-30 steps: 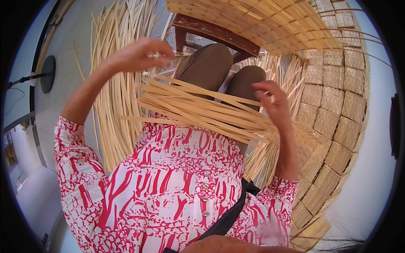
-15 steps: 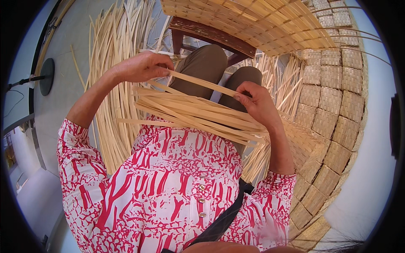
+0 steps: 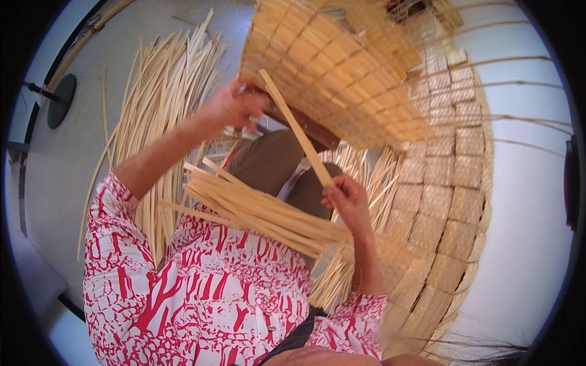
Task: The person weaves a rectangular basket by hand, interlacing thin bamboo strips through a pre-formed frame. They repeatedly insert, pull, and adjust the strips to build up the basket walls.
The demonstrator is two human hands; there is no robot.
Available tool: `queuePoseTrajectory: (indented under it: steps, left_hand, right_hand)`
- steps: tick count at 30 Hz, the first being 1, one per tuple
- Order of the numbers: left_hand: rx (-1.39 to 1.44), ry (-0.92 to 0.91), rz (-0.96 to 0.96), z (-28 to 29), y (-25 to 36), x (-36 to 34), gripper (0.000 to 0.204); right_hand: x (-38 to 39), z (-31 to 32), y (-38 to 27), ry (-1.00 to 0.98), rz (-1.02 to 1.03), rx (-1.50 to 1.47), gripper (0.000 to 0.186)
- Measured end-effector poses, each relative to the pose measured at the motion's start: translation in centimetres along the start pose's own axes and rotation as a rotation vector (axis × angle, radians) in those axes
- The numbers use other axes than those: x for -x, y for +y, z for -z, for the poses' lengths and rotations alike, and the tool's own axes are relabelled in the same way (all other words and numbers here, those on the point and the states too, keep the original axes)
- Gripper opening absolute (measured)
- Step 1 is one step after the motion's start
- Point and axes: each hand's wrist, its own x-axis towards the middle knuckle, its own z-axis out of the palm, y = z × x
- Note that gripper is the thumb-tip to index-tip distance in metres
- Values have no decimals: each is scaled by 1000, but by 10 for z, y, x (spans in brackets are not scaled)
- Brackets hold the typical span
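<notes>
While the single bamboo strip (image 3: 297, 129) is pinched closed in both the right hand (image 3: 347, 198) and left hand (image 3: 231, 105), it's best kept taut and guided flat into the far woven mat (image 3: 342, 79).

Place: a weaving workshop, worked at floor level.
Evidence, 10 o'clock: loose cane strips (image 3: 160, 97) fanned over the bare grey floor (image 3: 67, 165).
Evidence, 1 to 4 o'clock: large woven mat (image 3: 452, 177).
</notes>
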Motion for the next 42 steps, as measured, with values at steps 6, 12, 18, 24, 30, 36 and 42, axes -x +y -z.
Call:
queuePoseTrajectory:
  steps: [6, 12, 18, 24, 30, 36, 42]
  left_hand:
    - [198, -140, 137, -63, -17, 15, 41]
    - [173, -131, -215, -82, -3, 25, 48]
    - [202, -94, -334, -91, -1, 32, 51]
    - [105, -129, -204, -92, -2, 32, 30]
    - [66, -138, -197, -91, -4, 18, 28]
    - [33, -95, -107, -96, 8, 17, 29]
    - [-13, -96, -150, -100, 9, 3, 29]
  right_hand:
    - [4, -21, -22, 1, 105, 39, 19]
    - [5, -19, -42, -41, 57, -130, 22]
    - [5, -21, -48, -31, 38, -152, 24]
    - [3, -22, -43, -94, 56, -139, 24]
    - [-3, -14, -53, -123, -52, -120, 24]
    - [-13, -4, -52, -231, -17, -152, 27]
    - [-22, 10, -48, -312, 74, -163, 26]
